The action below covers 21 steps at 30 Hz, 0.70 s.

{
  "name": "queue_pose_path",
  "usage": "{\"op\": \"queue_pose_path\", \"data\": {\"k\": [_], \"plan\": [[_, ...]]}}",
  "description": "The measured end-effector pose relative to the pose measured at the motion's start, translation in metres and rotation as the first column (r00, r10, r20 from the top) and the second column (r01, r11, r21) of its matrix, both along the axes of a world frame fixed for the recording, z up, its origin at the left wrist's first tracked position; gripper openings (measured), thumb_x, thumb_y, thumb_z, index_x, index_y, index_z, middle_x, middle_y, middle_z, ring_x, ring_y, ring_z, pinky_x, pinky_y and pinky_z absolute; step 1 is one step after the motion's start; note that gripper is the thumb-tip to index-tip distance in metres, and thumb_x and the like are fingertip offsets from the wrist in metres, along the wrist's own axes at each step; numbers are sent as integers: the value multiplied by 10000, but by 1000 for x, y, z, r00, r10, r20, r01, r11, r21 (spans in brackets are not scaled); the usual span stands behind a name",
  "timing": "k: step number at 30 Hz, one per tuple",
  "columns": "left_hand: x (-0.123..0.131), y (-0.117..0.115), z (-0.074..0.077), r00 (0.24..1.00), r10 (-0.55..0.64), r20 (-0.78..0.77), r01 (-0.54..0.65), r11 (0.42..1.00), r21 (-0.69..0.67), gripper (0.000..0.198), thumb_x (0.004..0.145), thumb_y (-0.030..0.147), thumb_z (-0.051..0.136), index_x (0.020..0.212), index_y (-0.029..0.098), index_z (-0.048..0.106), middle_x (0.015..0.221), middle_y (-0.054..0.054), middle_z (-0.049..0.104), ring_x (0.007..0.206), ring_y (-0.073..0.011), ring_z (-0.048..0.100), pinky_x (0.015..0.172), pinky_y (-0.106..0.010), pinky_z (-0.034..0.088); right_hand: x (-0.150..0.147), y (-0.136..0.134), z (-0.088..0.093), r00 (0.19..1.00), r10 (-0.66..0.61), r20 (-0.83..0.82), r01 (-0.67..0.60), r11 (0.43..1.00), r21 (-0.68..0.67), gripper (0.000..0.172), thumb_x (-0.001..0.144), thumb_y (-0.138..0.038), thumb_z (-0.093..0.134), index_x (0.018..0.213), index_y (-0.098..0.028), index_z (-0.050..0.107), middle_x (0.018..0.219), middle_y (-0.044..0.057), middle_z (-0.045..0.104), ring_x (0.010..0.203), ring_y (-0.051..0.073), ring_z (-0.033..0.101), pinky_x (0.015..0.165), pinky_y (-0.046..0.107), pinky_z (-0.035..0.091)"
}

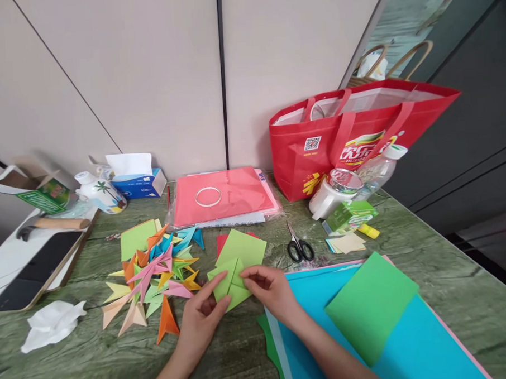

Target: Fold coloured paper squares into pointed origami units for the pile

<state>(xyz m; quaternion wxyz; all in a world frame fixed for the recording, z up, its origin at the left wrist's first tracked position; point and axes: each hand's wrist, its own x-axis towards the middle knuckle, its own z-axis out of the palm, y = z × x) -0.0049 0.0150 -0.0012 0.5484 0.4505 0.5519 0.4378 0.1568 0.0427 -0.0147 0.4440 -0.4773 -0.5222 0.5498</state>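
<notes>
Between my hands is a light green square of folded paper (231, 284), with crease lines and folded flaps on its face. My left hand (202, 310) grips its left side between thumb and fingers. My right hand (271, 289) pinches its right edge. Just beyond it lies another light green paper square (244, 247), partly over a red paper (222, 244). Left of my hands is a pile of folded paper pieces (158, 266) in orange, pink, yellow, blue and green. Under my right forearm are large blue sheets (308, 304) with a green square sheet (373, 307) on top.
Black-handled scissors (300, 248) lie ahead on the right. A red bag (305, 153), a white mug (326, 200) and a plastic bottle (378, 170) stand behind. To the left are a phone (38, 266), a hammer (59, 223), a tissue box (139, 184) and a crumpled tissue (53, 325).
</notes>
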Motion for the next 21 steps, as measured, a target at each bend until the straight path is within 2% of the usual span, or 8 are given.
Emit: {"op": "queue_pose_path", "data": {"k": [2, 3, 5, 8, 13, 16, 18, 21], "plan": [[-1, 0, -1, 993, 29, -115, -26, 999, 27, 423, 631, 325, 664, 1018, 157, 640, 419, 72, 410, 392, -58, 352, 383, -152, 306, 0, -2, 2, 1000, 16, 17, -16, 1000, 23, 145, 698, -298, 589, 772, -188, 651, 710, 27, 628, 649, 144, 548, 561, 246, 427], [0, 0, -2, 989, 33, -143, -28, 999, 37, 424, 634, 327, 659, 1021, 154, 639, 392, 87, 324, 376, -53, 280, 362, -155, 246, 0, -3, 3, 1000, 16, 6, -16, 999, 27, 155, 681, -303, 610, 777, -189, 652, 690, 19, 616, 635, 138, 540, 558, 242, 426], [0, 0, -4, 989, 35, -145, -24, 997, 73, 422, 635, 325, 657, 1019, 152, 640, 408, 89, 276, 398, -55, 238, 374, -165, 207, 1, -4, 2, 999, 41, 0, -41, 998, 51, 180, 635, -284, 653, 784, -185, 650, 633, -2, 573, 587, 117, 503, 523, 224, 404], [2, -1, -6, 991, 49, -122, -35, 993, 115, 403, 610, 326, 670, 974, 153, 662, 432, 79, 307, 422, -59, 241, 392, -173, 219, 1, -6, -1, 999, 31, 9, -31, 994, 107, 163, 632, -268, 650, 766, -175, 645, 567, -26, 507, 529, 91, 450, 486, 205, 367], [3, -3, -10, 989, 56, -136, -23, 972, 233, 396, 571, 293, 695, 942, 151, 680, 412, 74, 334, 419, -63, 237, 382, -183, 218, 3, -10, 1, 998, 38, 54, -48, 977, 208, 158, 629, -266, 644, 748, -164, 630, 582, -25, 510, 523, 86, 454, 484, 201, 367], [5, -5, -10, 997, 4, -83, 17, 969, 247, 389, 583, 283, 689, 950, 153, 675, 504, 39, 492, 447, -71, 330, 422, -189, 290, 5, -9, 2, 1000, 27, -5, -26, 975, 221, 194, 624, -266, 645, 778, -159, 591, 698, 2, 574, 594, 101, 516, 531, 209, 405], [8, -8, -9, 995, -43, -92, 65, 967, 247, 368, 598, 284, 680, 942, 153, 678, 540, 24, 542, 457, -77, 368, 444, -195, 323, 7, -7, 1, 994, -40, -105, 63, 971, 231, 295, 637, -282, 640, 893, -173, 539, 789, 11, 589, 640, 103, 545, 567, 216, 423], [11, -12, -6, 987, -120, -108, 145, 953, 268, 332, 602, 282, 672, 911, 163, 690, 592, 8, 596, 498, -99, 440, 481, -207, 365, 9, -4, -3, 989, -14, -147, 48, 972, 230, 386, 668, -312, 617, 1014, -183, 505, 759, 8, 606, 653, 114, 563, 586, 231, 433]]}}
